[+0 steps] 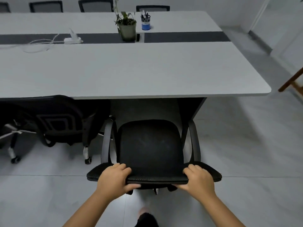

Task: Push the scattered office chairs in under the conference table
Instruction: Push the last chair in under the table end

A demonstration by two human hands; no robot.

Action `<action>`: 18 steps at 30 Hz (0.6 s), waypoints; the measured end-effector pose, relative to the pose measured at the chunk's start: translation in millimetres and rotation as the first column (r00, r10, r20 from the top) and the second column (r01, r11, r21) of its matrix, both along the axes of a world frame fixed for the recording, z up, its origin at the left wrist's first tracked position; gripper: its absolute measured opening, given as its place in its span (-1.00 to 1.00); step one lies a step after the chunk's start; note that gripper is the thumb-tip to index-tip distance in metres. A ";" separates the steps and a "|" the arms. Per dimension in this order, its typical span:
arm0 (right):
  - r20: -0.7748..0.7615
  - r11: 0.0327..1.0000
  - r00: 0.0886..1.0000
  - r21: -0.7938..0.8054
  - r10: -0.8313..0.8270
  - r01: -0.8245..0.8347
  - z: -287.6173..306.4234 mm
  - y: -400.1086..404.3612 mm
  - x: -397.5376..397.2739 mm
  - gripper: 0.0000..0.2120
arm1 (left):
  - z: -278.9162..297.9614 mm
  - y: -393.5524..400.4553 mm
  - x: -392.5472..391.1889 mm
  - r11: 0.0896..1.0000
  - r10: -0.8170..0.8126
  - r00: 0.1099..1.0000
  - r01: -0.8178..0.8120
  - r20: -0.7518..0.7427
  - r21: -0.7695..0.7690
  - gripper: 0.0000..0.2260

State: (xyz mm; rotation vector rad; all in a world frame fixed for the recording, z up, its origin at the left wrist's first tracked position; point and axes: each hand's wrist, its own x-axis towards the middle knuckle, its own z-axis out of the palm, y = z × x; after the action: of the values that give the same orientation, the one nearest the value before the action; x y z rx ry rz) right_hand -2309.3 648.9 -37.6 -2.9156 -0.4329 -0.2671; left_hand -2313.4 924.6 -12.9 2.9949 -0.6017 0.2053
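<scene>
A black mesh office chair (150, 145) stands in front of me, its seat facing the white conference table (131, 71). The front of the seat sits just short of the table's near edge. My left hand (114, 177) grips the top of the chair's backrest on the left. My right hand (198, 179) grips the same top edge on the right. A second black office chair (57, 122) stands to the left, pushed in with its back against the table edge.
On the table stand a potted plant (126, 28), a blue pen holder (146, 22) and a white power strip (73, 40) with cables. More chairs (95, 5) line the far side. A dark table leg panel (191, 107) is at the right; a wooden frame (293, 81) at far right.
</scene>
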 end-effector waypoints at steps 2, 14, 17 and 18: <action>0.012 1.000 1.000 0.002 -0.012 0.012 -0.9 4.5 17.1 -0.50 | 0.1 5.6 19.8 1.000 0.017 1.000 -0.018 -0.021 -0.012 -0.32; 0.235 1.000 0.972 0.010 0.013 -0.016 -5.3 20.6 106.1 -0.34 | -7.7 29.5 133.6 0.997 -0.077 0.996 0.077 0.052 0.000 -0.31; 0.215 1.000 0.976 -0.014 -0.003 0.006 -0.4 6.9 130.7 -0.40 | -6.8 14.4 159.7 0.995 -0.104 0.991 0.104 0.081 0.001 -0.34; 0.207 1.000 0.978 -0.006 -0.010 0.012 2.5 0.1 139.5 -0.37 | -5.4 6.1 169.0 0.994 -0.106 0.992 0.106 0.070 0.010 -0.36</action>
State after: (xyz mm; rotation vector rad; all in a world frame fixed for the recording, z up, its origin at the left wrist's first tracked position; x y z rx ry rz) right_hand -2169.8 649.0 -35.1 -2.9092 -0.4489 -0.5760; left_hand -2144.5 930.8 -18.3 2.9621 -0.7680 0.3025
